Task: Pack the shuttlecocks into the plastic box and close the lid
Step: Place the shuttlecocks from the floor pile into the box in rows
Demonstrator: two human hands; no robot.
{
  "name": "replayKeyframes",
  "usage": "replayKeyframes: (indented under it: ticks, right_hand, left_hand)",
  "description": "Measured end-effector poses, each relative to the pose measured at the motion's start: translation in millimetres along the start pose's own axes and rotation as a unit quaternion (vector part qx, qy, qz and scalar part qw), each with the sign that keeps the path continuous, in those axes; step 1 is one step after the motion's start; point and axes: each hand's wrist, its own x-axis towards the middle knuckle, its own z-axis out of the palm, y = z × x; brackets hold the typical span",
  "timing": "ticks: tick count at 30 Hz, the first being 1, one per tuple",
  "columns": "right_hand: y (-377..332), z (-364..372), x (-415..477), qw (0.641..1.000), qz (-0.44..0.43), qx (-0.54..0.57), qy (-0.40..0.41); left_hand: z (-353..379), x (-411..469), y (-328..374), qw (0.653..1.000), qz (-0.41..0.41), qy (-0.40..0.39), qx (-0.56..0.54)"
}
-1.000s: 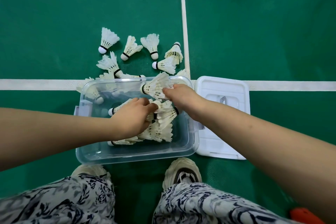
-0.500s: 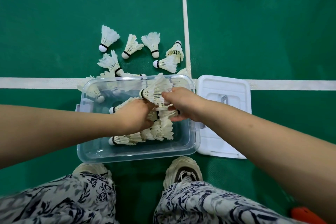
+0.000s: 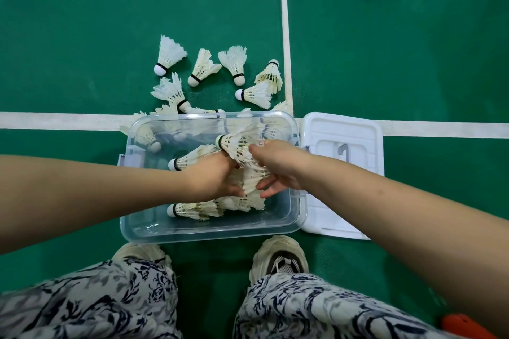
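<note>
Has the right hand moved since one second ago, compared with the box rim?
Yes. The right hand has drawn back slightly toward the person, away from the far rim of the plastic box, still pinching a shuttlecock.

A clear plastic box [image 3: 209, 226] is set open on the green floor, with several white feathered shuttlecocks [image 3: 192, 209] lying on their sides inside. Its white lid [image 3: 341, 129] is laid flat just beside it. More shuttlecocks [image 3: 203, 67] are scattered beyond the box.

Both hands, the left hand [image 3: 213, 179] and the right hand [image 3: 278, 165], are inside the plastic box [image 3: 209, 226], on the shuttlecocks [image 3: 192, 209] there. More loose shuttlecocks [image 3: 203, 66] lie on the floor [image 3: 82, 36] beyond the hands; the lid [image 3: 341, 151] lies right of them.
</note>
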Motion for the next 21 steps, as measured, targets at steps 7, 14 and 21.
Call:
replayKeyframes:
  ticks: [7, 14, 21]
  right_hand:
    - [0.1, -0.4, -1.6, 1.000, 0.007, 0.003, 0.003]
    - [1.2, 0.6, -0.7, 1.000, -0.010, -0.012, 0.023]
    - [4.1, 2.1, 0.4, 0.995, -0.040, -0.055, 0.071]
  left_hand:
    - [7.8, -1.3, -1.8, 0.996, 0.027, 0.051, -0.061]
    - [6.0, 0.3, -4.2, 0.993, 0.000, 0.031, -0.115]
    - [13.1, 1.5, 3.7, 0.993, -0.013, 0.046, -0.109]
